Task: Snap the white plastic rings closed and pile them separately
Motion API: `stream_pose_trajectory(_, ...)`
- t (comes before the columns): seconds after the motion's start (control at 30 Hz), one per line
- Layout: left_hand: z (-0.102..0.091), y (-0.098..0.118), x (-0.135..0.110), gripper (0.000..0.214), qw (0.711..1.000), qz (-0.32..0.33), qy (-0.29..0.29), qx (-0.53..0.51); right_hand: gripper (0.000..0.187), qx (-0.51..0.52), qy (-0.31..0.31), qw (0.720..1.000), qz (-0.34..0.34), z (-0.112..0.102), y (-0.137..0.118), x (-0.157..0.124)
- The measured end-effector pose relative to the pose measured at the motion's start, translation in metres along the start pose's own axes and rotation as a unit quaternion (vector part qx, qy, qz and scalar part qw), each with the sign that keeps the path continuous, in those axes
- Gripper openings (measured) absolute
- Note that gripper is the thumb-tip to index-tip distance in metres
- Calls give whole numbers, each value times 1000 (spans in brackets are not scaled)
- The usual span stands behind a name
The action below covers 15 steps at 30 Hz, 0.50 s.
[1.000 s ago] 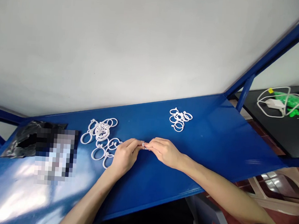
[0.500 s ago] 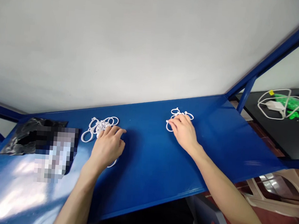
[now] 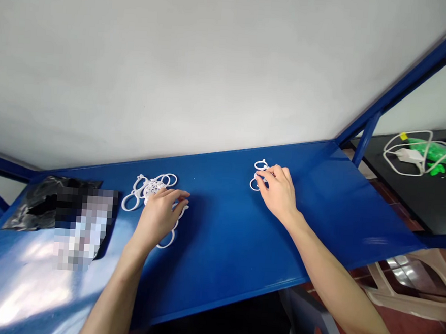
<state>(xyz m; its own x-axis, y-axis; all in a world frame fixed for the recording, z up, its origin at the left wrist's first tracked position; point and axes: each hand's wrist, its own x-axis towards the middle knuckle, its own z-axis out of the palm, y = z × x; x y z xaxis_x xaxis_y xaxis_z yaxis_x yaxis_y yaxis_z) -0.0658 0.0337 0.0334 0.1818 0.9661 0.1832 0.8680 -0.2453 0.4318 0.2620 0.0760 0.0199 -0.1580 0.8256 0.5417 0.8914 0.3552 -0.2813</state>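
Note:
My left hand (image 3: pixel 162 208) is low over the left pile of white curtain rings (image 3: pixel 131 202), its thumb and fingers curled together at a curtain ring (image 3: pixel 182 213) that shows below the thumb. The palm hides part of the pile, and another loose ring (image 3: pixel 166 243) lies nearer the front. At the right, my right hand (image 3: pixel 278 188) pinches a curtain ring (image 3: pixel 253 186) between thumb and index finger, close to the table. Just beyond the fingertips lies one more ring (image 3: pixel 261 165); other rings there are mostly covered by the hand.
The blue table (image 3: pixel 222 228) meets a white wall (image 3: pixel 214 75). A black plastic bag (image 3: pixel 40 205) and a blurred-out flat item (image 3: pixel 89 229) lie at the left. Blue frame bars rise on the right, beyond which a black surface (image 3: pixel 407 200) holds a white cable (image 3: pixel 406 173) and green plastic (image 3: pixel 434 151).
My right hand has shifted slightly right and away from me, with the ring at its fingertips. My left thumb has closed toward the fingers, and a ring now shows beneath it.

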Motion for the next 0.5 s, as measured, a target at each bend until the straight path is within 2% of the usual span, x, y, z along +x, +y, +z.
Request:
stream_pose_trajectory(0.1, -2, 11, 1, 23, 992, -60, 30, -104, 24, 58, -10, 998, -26, -1, -15, -3)
stream_pose_trajectory(0.17, 1, 19, 0, 26, 977, -95, 37, -185, 24, 115, -35, 991, -60, 0, -29, -7)
stream_pose_trajectory(0.33, 21, 40, -4, 32, 909, -144, 35, -390, 25, 245, -126, 949, -154, 5, -58, -20)
stream_pose_trajectory(0.5, 39, 58, -7, 33, 871, -193, 74, -445, 50, 304, -191, 927, -107, 11, -75, -35)
